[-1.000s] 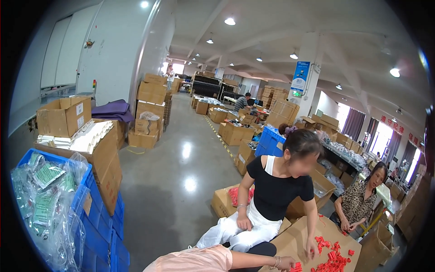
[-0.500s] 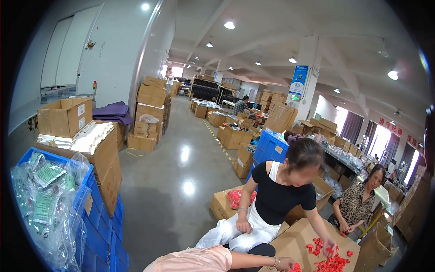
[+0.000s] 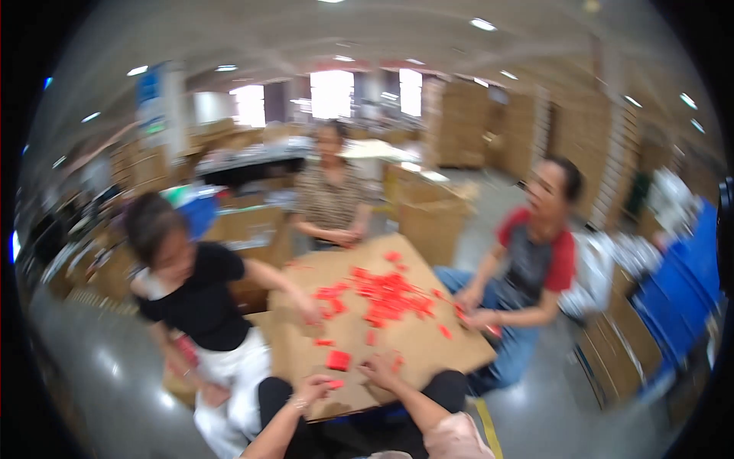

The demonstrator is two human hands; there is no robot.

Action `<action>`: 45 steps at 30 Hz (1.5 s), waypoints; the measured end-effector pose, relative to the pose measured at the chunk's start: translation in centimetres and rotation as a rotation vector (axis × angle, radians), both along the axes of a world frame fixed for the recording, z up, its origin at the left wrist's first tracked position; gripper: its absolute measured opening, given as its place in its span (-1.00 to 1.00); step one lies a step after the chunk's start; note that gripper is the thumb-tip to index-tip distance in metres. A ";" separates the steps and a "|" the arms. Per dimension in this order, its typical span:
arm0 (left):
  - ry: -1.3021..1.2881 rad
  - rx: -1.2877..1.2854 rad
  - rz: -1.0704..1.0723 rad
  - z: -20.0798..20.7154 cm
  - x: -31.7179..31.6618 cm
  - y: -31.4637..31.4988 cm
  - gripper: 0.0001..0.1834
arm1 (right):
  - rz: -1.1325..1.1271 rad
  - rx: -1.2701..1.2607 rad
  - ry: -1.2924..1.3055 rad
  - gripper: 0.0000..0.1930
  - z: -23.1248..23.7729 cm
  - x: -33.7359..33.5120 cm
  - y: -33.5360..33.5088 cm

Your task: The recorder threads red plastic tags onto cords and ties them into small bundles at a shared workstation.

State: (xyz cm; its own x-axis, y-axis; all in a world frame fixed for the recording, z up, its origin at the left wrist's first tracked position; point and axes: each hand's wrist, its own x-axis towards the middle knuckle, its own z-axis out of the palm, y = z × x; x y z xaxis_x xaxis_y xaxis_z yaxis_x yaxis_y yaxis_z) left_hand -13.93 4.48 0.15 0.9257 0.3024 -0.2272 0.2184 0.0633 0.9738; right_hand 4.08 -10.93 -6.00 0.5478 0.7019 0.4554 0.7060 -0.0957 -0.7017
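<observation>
In front of me is a cardboard surface (image 3: 451, 353) with a blurred heap of small red pieces (image 3: 390, 294) at its middle. My left hand (image 3: 310, 389), wearing a bracelet, is at the near edge with its fingers closed on a small red piece (image 3: 336, 384). Just beyond it sits a squared red block (image 3: 339, 360), perhaps several pieces together. My right hand (image 3: 379, 372) is over the cardboard on the near side, beside another red piece (image 3: 397, 361). Motion smears its fingers, so whether it grips anything is unclear.
A person in black (image 3: 210, 294) reaches in from the left. Another in a patterned top (image 3: 330, 195) is across from me, and a third with red sleeves (image 3: 539, 256) handles pieces at right. Cartons (image 3: 432, 222) and blue crates (image 3: 677, 287) stand around.
The view has swung right and down to the cardboard. My left hand, earlier at the lower edge by red pieces, now shows in full; my right hand has come into view.
</observation>
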 end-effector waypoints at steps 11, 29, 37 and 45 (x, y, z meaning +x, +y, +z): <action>0.048 -0.212 0.012 -2.0 8.5 -1.7 -0.81 | 0.052 0.118 0.281 -0.87 1.4 1.2 -1.0; 0.046 -0.288 -0.101 -4.8 10.1 -1.7 -0.74 | -0.140 -0.105 0.179 -0.92 2.2 0.4 -2.3; 0.067 -0.186 -0.123 -5.7 10.4 -1.2 -0.74 | -0.116 -0.139 0.023 -0.92 1.5 0.9 -2.0; 0.064 -0.097 -0.167 -6.2 10.5 -1.4 -0.74 | -0.063 -0.177 -0.050 -0.92 1.7 1.1 -2.2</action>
State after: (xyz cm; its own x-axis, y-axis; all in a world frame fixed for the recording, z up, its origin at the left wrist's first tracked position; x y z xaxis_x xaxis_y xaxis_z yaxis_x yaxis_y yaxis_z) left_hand -3.38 3.10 -6.05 0.9439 0.1195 -0.3077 0.2949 0.1133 0.9488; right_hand 5.23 -13.16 -4.31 0.5732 0.7382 0.3557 0.7281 -0.2597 -0.6344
